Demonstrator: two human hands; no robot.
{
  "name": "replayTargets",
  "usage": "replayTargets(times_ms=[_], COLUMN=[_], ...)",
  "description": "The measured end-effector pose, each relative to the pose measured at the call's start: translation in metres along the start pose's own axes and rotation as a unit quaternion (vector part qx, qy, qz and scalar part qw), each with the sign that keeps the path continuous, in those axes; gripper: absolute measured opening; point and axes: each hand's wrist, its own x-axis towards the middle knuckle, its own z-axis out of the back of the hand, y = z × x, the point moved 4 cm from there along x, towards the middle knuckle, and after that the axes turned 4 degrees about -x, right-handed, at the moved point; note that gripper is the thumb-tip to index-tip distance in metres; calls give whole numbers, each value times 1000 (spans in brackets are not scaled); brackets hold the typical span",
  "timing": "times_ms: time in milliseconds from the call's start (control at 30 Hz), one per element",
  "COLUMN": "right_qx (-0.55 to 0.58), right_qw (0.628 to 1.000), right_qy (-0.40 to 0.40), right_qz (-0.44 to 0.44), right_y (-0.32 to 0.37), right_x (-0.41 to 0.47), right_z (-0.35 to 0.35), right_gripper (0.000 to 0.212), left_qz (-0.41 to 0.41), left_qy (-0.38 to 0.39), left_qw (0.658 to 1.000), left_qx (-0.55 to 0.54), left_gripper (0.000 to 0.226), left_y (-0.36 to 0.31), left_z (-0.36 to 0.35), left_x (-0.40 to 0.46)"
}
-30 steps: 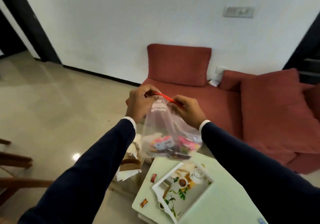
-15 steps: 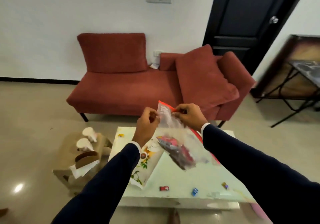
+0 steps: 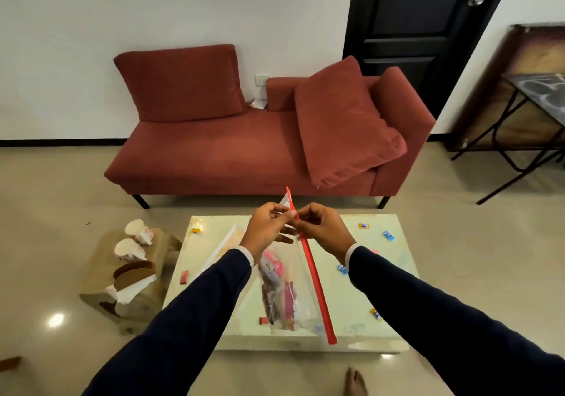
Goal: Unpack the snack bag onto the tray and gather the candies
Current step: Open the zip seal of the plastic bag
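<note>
A clear snack bag (image 3: 292,291) with a red zip strip hangs above the low white table (image 3: 351,298), pink and dark packets bunched inside. My left hand (image 3: 267,227) and my right hand (image 3: 321,227) both pinch the bag's top edge at the red strip, close together. The white tray (image 3: 218,247) lies on the table's left part, mostly hidden behind my left arm. Small wrapped candies lie scattered on the table: blue ones (image 3: 388,235) (image 3: 342,269), an orange one (image 3: 363,226), red ones (image 3: 184,276) (image 3: 263,320), a yellow one (image 3: 195,230).
A red sofa (image 3: 244,151) with cushions stands behind the table. Left of the table a cardboard box (image 3: 128,276) holds paper cups. A dark door (image 3: 422,28) and a folding metal table (image 3: 532,114) are at the right. A bare foot (image 3: 354,383) shows below.
The view has swung from the left to face the sofa and table squarely. My hands have come closer together on the bag's top, and the bag now hangs lower over the table.
</note>
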Motion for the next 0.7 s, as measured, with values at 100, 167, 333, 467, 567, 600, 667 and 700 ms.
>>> replayTargets(times_ms=[100,167,333,467,567,600,667,700], right_qx=[22,35,54,81,98,98,91,85], right_qw=[1000,999,996,994,993,993,994,995], right_qy=[6,20,49,57,47,43,31,24], right_qz=[-18,-27,-42,-49,-48,-47,-47,-45], right_y=[-19,-35,-59,-70,-76,-77,-79,-79], right_x=[7,14,28,38,47,50,56,58], right_z=[27,50,88,113,127,131,135,137], right_gripper=[14,15,15,16,16,16,15,14], left_qz=[12,27,53,59,55,56,62,62], left_qy=[-12,-21,-50,-52,-53,-52,-51,-51], left_qw=[1000,999,997,996,996,996,996,996], left_qx=[-7,-6,-15,-44,-45,-41,-37,-36], left_gripper=[17,15,11,15,12,13,15,16], left_y=[-2,-1,8,8,1,-1,-3,-4], left_z=[-25,-47,-91,-114,-126,-129,-133,-133], left_x=[9,17,34,47,58,62,70,73])
